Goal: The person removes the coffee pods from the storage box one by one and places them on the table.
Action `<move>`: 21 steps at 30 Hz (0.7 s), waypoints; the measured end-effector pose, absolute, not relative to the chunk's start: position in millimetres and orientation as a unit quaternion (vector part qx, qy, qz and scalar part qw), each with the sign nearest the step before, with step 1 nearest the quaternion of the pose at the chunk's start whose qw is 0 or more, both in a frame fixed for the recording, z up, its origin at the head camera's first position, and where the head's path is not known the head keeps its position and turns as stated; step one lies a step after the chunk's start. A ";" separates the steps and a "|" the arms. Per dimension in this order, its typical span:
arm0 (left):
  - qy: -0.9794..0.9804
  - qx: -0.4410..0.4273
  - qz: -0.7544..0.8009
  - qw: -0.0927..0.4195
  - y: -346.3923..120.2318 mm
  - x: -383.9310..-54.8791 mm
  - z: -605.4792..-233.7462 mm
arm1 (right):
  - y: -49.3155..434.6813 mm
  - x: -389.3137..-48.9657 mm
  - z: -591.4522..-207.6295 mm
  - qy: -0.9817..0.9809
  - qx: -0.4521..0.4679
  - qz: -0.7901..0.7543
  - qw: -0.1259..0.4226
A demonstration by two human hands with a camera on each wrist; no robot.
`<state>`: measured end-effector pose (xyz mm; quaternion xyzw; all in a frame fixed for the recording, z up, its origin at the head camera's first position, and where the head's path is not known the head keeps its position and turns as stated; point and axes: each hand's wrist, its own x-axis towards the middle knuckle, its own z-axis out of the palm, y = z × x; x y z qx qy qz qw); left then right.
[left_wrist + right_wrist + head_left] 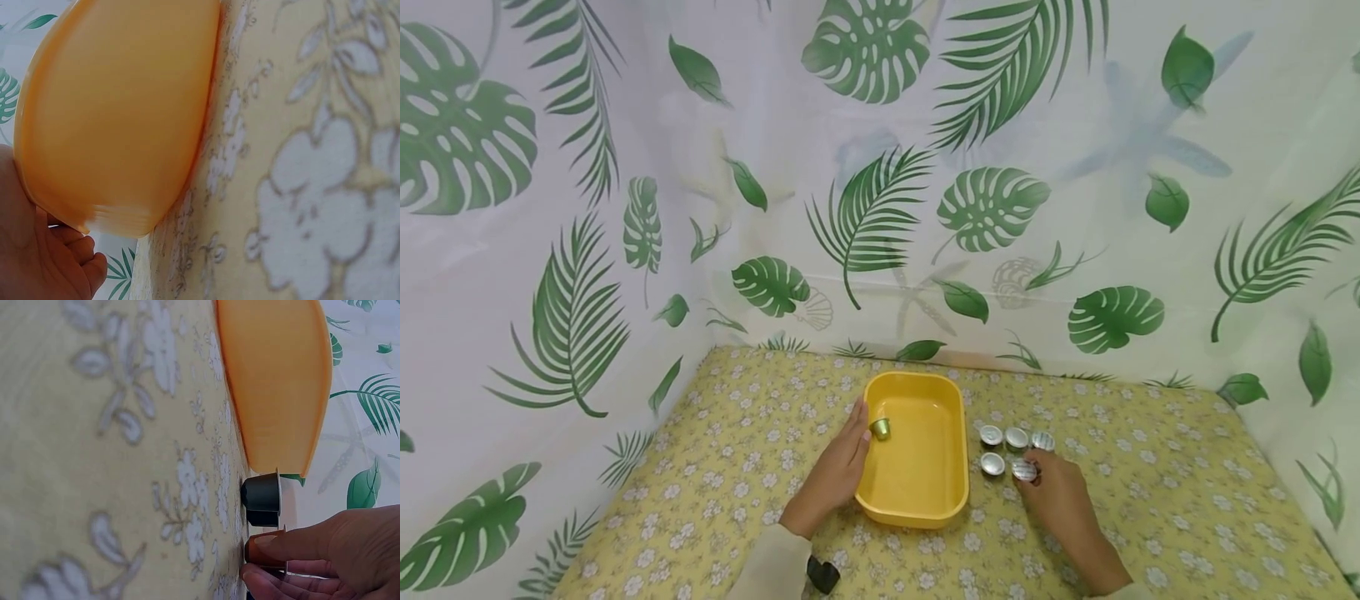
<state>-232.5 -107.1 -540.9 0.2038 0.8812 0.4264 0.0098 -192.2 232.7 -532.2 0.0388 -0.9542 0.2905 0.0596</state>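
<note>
A yellow plastic tub (925, 517) stands on the flowered cloth. My left hand (838, 467) grips its left rim, with the thumb over the edge. Inside the tub, by that rim, lies a green coffee capsule (881, 429) on its side. To the right of the tub, several coffee capsules stand foil side up in two short rows. My right hand (1060, 492) pinches the nearest right one, an orange-brown capsule (265, 551), between thumb and fingers, low at the cloth. A black capsule (262, 499) stands beside it, towards the tub.
The back row holds three capsules, among them a left one (991, 435) and a middle one (1017, 438). A yellow flowered cloth (715, 475) covers the table. White leaf-printed sheets (880, 233) hang behind it and along the sides.
</note>
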 end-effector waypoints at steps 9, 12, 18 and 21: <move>0.883 0.207 0.422 0.011 -106.5 -234.2 -541.8 | 232.9 -195.2 -535.7 -0.955 0.043 0.285 0.070; 0.883 0.207 0.421 0.012 -106.7 -234.4 -542.2 | 232.5 -194.6 -536.2 -0.955 0.041 0.285 0.071; 0.883 0.206 0.421 0.013 -107.3 -234.4 -541.8 | 231.3 -193.5 -537.6 -0.952 0.050 0.290 0.090; 0.883 0.206 0.421 0.014 -107.5 -234.4 -541.8 | 230.3 -192.2 -537.7 -0.950 0.053 0.290 0.099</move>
